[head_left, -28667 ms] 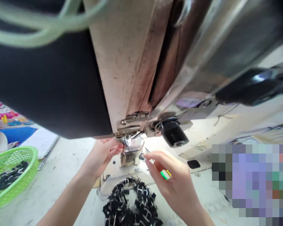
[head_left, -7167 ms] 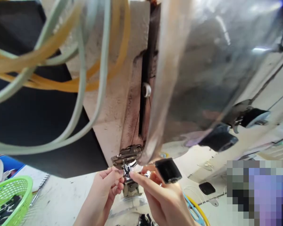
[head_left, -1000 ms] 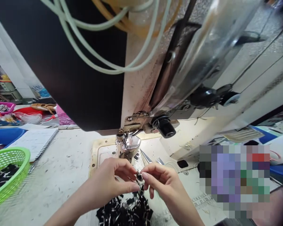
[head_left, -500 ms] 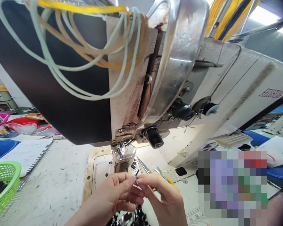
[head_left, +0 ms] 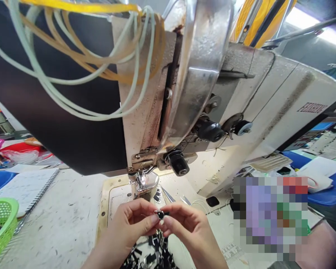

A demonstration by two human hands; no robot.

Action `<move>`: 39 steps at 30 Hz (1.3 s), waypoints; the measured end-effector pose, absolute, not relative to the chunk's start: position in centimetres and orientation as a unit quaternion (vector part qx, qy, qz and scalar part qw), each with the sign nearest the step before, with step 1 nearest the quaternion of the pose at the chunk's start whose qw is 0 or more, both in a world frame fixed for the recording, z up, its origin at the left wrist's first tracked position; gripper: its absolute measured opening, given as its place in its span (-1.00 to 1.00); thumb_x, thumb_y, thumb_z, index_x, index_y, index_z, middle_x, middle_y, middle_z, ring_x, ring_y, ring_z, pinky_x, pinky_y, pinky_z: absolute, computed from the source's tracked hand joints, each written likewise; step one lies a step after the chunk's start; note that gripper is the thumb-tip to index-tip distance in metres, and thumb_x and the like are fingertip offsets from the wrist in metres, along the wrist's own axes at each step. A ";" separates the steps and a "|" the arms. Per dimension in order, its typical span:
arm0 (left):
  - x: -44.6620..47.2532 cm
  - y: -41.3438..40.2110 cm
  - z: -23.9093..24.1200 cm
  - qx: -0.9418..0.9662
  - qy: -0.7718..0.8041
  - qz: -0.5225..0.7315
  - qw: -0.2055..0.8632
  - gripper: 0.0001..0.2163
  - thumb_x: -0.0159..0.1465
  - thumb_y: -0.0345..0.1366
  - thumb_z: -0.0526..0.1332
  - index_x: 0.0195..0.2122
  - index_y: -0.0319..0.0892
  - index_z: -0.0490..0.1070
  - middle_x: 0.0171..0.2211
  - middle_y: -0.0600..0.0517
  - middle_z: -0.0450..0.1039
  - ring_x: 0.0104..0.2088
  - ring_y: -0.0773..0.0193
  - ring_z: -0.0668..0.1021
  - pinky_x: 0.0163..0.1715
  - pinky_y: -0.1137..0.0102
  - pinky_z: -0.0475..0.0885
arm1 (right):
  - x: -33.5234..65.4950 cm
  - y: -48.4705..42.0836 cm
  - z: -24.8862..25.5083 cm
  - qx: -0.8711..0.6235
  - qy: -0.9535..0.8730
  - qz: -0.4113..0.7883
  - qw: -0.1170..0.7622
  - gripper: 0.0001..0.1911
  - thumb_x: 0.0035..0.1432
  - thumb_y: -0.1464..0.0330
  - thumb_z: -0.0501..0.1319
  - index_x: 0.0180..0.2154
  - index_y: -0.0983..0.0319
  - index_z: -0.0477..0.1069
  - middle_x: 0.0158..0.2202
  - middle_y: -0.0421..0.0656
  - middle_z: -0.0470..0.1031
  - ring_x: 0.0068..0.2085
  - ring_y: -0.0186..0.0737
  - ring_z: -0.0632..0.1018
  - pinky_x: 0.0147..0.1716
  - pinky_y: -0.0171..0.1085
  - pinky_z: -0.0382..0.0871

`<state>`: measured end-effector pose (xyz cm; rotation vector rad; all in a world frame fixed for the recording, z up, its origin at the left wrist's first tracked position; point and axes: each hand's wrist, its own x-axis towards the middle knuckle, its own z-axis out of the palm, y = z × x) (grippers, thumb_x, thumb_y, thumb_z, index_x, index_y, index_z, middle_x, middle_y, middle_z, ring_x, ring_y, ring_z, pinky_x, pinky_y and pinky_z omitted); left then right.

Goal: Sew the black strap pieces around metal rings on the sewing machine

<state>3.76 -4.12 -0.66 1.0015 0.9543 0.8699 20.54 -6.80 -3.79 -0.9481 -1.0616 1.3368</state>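
Between both hands, just in front of the sewing machine's presser foot (head_left: 143,184), is a small metal buckle with a black strip (head_left: 160,215). My left hand (head_left: 133,226) pinches its left side between thumb and forefinger. From the other side, the thumb and forefinger of my right hand (head_left: 189,228) close on the strip end. A heap of similar black strips with shiny metal bits (head_left: 154,252) lies below my hands, partly covered by them. Several small black pieces (head_left: 157,195) rest beside the presser foot.
The sewing machine head (head_left: 145,97) fills the upper view, hung with pale and tan cords (head_left: 100,116). Scissor blades (head_left: 167,195) lie behind my right hand. At left stand a green basket (head_left: 11,211) and a spiral notebook (head_left: 25,186); ruler marks (head_left: 232,252) show at right.
Both hands have turned the buckle so its black strip now points right, and the fingers have shifted their pinch. The yellow scissor handle is now hidden behind my right hand. The view has shifted slightly.
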 end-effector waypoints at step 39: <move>2.2 -1.8 0.9 0.362 0.458 0.516 0.627 -0.71 -0.09 -0.16 0.56 -0.60 -0.25 0.54 -0.63 0.09 0.51 -0.60 0.47 0.46 -0.57 0.63 0.36 | 17.4 -2.3 -1.3 -0.437 -0.605 0.381 0.546 -0.77 0.24 0.23 0.28 -0.39 0.24 0.51 -0.52 -0.22 0.46 -0.56 -0.39 0.36 -0.57 -0.41 0.28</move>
